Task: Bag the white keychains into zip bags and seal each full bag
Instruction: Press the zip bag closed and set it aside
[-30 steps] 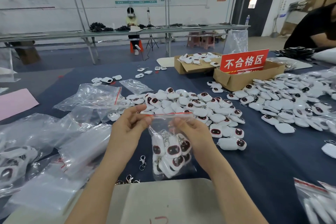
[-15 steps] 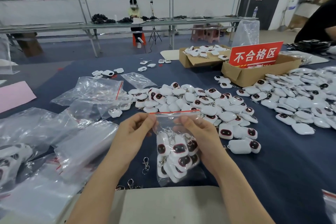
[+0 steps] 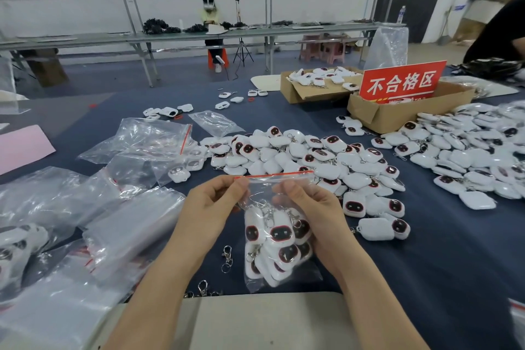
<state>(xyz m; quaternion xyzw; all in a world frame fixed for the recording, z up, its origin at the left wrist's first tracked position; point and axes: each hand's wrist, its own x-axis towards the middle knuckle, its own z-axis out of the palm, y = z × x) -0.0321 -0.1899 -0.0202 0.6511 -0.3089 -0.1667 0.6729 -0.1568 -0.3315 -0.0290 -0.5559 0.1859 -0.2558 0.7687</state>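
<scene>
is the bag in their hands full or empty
Full: the zip bag holds a packed bunch of white keychains; the left hand and right hand pinch its top.

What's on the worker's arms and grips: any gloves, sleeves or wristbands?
Nothing is worn. The left forearm and right forearm are bare to the frame's edge, with no sleeve in view. The left grip and right grip are ungloved hands, with no ring, watch, band or marking visible.
</scene>
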